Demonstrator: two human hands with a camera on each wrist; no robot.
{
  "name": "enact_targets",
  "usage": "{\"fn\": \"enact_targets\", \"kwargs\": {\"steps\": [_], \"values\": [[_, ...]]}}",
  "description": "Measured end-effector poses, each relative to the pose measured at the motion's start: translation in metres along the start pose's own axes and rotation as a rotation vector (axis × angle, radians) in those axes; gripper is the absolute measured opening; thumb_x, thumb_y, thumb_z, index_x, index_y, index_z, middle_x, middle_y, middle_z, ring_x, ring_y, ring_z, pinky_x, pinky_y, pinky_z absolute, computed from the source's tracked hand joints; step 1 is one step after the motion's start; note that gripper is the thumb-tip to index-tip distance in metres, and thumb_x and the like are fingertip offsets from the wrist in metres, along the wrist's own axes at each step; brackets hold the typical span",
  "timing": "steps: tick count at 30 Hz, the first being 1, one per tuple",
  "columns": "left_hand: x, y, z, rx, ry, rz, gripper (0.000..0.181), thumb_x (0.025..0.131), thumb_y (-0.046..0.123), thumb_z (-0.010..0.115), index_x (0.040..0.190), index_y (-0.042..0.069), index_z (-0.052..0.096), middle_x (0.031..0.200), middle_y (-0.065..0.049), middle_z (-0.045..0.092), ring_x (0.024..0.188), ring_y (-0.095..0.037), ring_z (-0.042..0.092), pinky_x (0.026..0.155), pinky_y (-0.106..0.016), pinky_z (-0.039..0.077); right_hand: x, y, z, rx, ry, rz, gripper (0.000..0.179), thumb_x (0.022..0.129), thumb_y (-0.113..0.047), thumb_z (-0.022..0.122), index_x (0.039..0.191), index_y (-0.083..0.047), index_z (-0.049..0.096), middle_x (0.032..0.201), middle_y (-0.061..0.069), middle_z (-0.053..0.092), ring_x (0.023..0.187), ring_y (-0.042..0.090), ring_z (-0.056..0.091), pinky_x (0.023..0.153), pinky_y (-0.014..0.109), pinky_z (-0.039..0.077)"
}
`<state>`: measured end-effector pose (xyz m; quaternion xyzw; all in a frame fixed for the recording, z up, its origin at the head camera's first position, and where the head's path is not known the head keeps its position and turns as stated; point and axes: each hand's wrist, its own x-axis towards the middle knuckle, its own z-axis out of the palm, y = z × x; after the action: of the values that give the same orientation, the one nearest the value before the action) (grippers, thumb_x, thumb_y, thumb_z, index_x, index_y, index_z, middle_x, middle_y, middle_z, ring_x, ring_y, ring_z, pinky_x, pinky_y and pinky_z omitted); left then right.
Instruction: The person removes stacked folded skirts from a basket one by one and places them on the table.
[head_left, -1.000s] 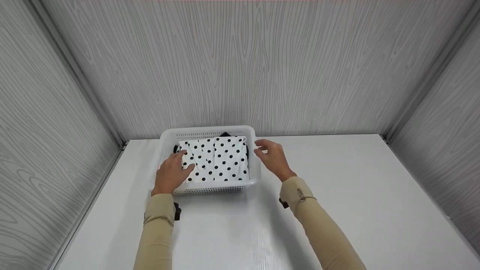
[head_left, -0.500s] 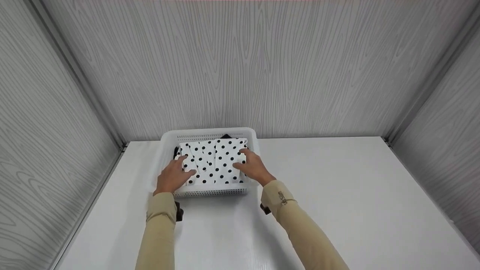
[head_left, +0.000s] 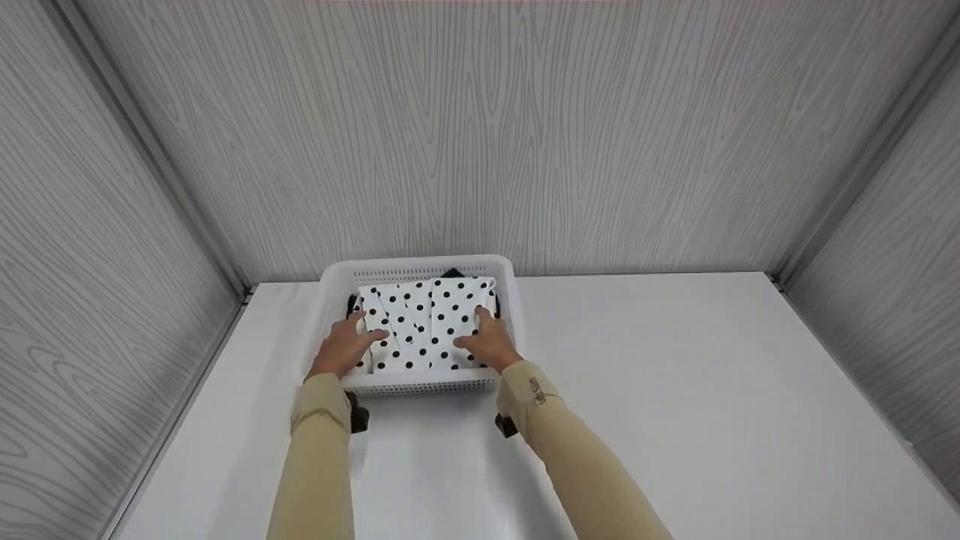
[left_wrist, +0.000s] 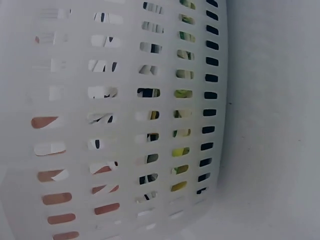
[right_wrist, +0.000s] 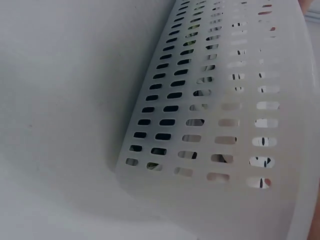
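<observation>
A folded white cloth with black polka dots (head_left: 412, 322) lies inside a white perforated plastic basket (head_left: 420, 386) at the back of the table. Over the cloth's left end is my left hand (head_left: 337, 346), thumb and fingers spread apart. My right hand (head_left: 491, 343) is at the opposite end, its thumb apart from its fingers above the dots. Whether the fingertips press the fabric is hard to see. Both wrist views are mostly filled by the basket's slotted wall (left_wrist: 125, 130), with skin showing through some slots in the left one.
Black material (head_left: 451, 274) pokes out behind the cloth. Through the slots in the left wrist view, yellow-green and dark things show beneath it. The white table (head_left: 675, 390) extends right and in front of the basket. Grey wood-grain panels (head_left: 480, 135) stand behind and at both sides.
My right hand has moved left from outside the basket's right rim to over the cloth. The left hand has shifted only slightly. Basket and cloth stay in place.
</observation>
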<state>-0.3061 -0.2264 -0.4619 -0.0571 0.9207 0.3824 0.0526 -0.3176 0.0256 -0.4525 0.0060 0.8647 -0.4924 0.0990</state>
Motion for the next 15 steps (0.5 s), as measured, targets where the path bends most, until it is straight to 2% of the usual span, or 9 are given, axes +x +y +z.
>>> {"fn": "enact_targets", "kwargs": {"steps": [4,6,9,11,15], "values": [[-0.003,-0.001,0.004,-0.084,-0.061,-0.057,0.084,0.098,0.047,0.051,0.162,0.003,0.016,0.161,-0.032,0.019,0.146,-0.049,0.022,0.116,-0.06,0.023,0.001,0.008,-0.001,0.084,-0.028,0.07,0.079,0.094,-0.016,0.071,0.16,-0.008,0.028,0.16,0.021,0.032,0.139,0.035,0.043,0.112,0.046,0.039],[-0.004,0.0,0.005,-0.105,-0.086,-0.087,0.086,0.099,0.049,0.05,0.163,0.005,0.013,0.162,-0.03,0.018,0.147,-0.049,0.021,0.117,-0.06,0.022,0.001,0.011,-0.002,0.112,-0.028,0.075,0.079,0.094,-0.016,0.071,0.16,-0.009,0.028,0.161,0.02,0.032,0.138,0.036,0.044,0.112,0.047,0.039],[-0.004,0.003,0.005,-0.109,-0.112,-0.117,0.087,0.099,0.05,0.049,0.163,0.006,0.011,0.164,-0.027,0.016,0.149,-0.049,0.015,0.118,-0.061,0.018,0.003,0.012,-0.004,0.138,-0.021,0.041,0.079,0.093,-0.017,0.072,0.16,-0.01,0.029,0.162,0.02,0.03,0.142,0.036,0.039,0.114,0.048,0.035],[-0.003,0.004,0.005,-0.105,-0.116,-0.11,0.087,0.099,0.05,0.049,0.163,0.004,0.012,0.164,-0.028,0.016,0.149,-0.049,0.013,0.118,-0.061,0.017,0.003,0.012,-0.006,0.171,-0.009,0.005,0.076,0.093,-0.016,0.072,0.157,-0.009,0.033,0.161,0.021,0.031,0.141,0.037,0.039,0.114,0.049,0.035],[-0.003,0.004,0.005,-0.115,-0.1,-0.102,0.083,0.1,0.047,0.049,0.161,0.001,0.018,0.161,-0.034,0.013,0.148,-0.05,0.016,0.117,-0.06,0.021,0.002,0.016,-0.007,0.203,0.008,-0.031,0.071,0.092,-0.012,0.072,0.154,-0.006,0.038,0.159,0.023,0.034,0.139,0.037,0.042,0.112,0.049,0.038]]}}
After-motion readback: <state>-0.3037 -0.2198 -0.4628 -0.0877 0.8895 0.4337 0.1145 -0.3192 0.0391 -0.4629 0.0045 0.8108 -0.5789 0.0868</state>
